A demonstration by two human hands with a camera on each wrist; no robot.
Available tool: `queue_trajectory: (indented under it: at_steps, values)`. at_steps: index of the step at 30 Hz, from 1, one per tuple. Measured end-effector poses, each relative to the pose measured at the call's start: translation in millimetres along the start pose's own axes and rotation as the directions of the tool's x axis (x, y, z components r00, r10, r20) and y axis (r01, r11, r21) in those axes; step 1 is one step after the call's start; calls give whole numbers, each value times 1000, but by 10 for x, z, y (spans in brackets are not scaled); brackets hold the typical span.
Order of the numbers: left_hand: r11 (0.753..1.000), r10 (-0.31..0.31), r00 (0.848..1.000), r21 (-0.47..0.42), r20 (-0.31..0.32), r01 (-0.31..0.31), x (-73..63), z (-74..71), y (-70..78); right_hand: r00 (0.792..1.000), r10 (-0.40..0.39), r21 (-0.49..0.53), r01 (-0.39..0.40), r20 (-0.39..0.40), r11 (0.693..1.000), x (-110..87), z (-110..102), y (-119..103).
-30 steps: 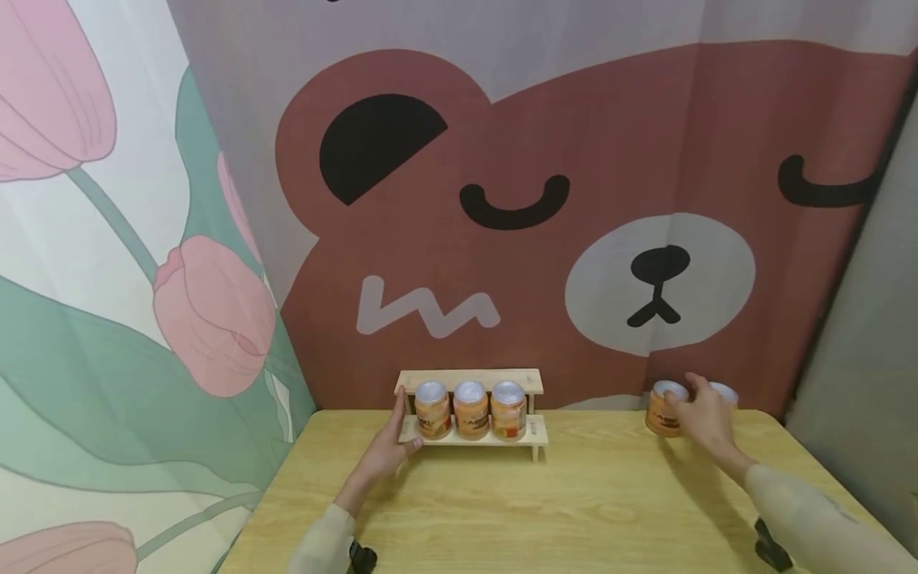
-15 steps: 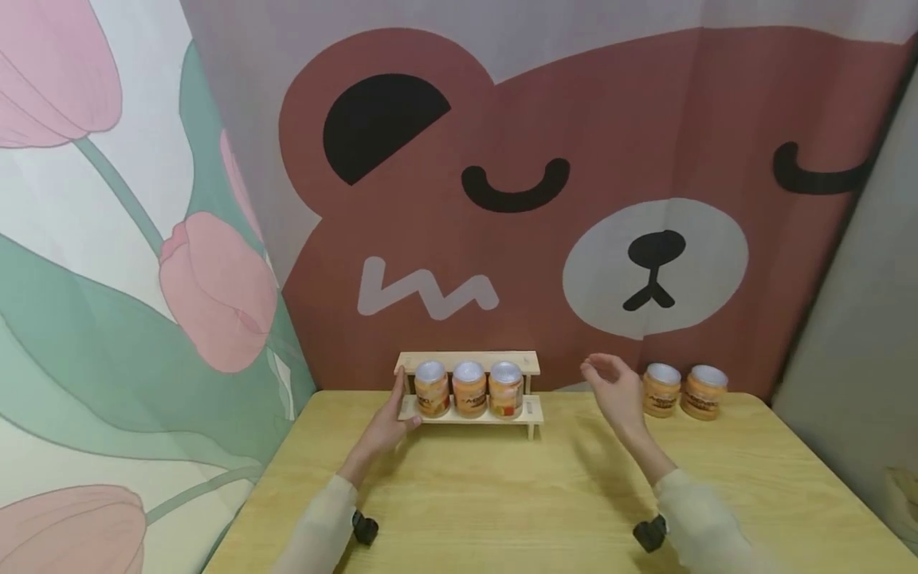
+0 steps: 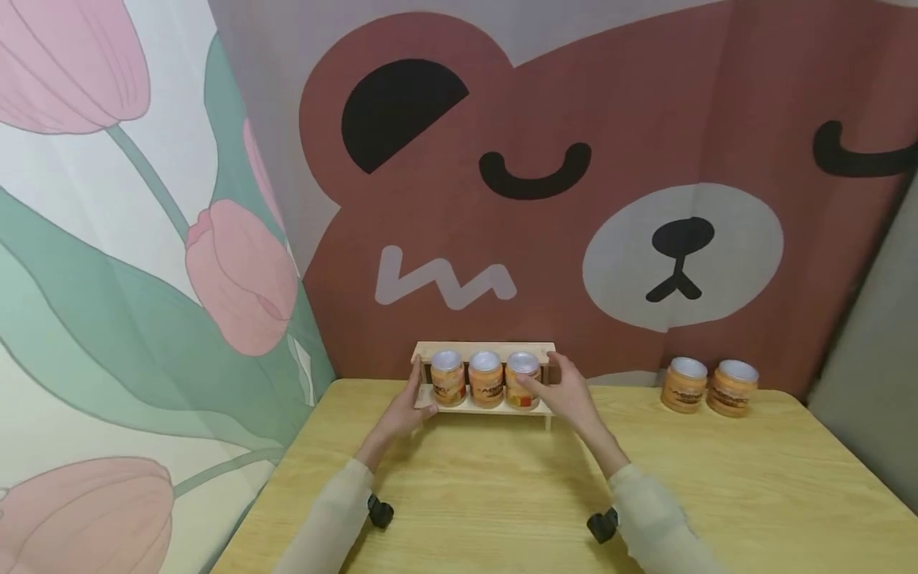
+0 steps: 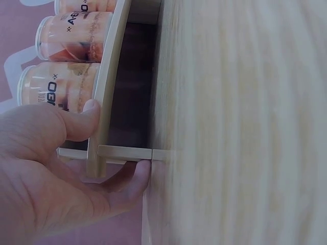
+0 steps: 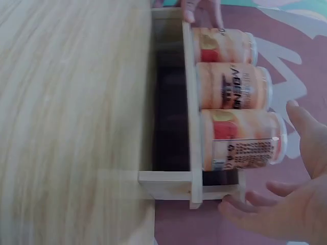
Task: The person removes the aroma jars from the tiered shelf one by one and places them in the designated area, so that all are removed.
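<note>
The biggest thing is a brown cloth with a sleepy bear [image 3: 559, 231] behind the table. A tulip cloth [image 3: 136, 295] hangs on the left. In front is a yellow wood table [image 3: 495, 486]. Near its back edge stands a small wooden rack [image 3: 466, 347] with two boards, one low in front and one higher behind.

The person's left hand [image 3: 402, 410] grips the rack's left end, with the thumb on the front board and fingers behind. The right hand [image 3: 570, 395] is at the other end, its thumb and fingers spread apart. It is hard to tell if its fingers touch the wood.

The rack looks stiff and light, but its load should make it heavier. Both ends, down low, look like the best places to hold it, and it should be kept flat.

The smallest things are the orange cans. A left can [image 3: 449, 383], middle can [image 3: 486, 384] and right can [image 3: 521, 399] stand upright on the low board. Two more cans [image 3: 684, 389] stand close together on the table, over to the right. They look hard and smooth, so they may slide or tip. Their round sides look easiest to hold.
</note>
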State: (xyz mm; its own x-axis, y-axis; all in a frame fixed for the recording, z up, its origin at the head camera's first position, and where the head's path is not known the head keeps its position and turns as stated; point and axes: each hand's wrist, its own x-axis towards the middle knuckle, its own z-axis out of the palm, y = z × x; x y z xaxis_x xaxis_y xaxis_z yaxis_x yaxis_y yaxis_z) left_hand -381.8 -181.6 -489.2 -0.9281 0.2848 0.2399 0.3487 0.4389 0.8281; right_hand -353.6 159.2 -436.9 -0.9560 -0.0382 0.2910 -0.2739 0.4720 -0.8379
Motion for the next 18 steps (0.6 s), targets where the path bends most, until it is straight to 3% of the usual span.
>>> queue_trajectory:
  at_steps: [9, 18]
  values:
    - [1000, 28, 1000, -13, 1, -28, 18, 91, -11, 994, -68, -20, 67, -83, 998, -28, 114, 56]
    - [1000, 19, 1000, -8, -10, -19, 6, 14, -3, 988, -121, 36, 125, -99, 992, 35, 234, 36]
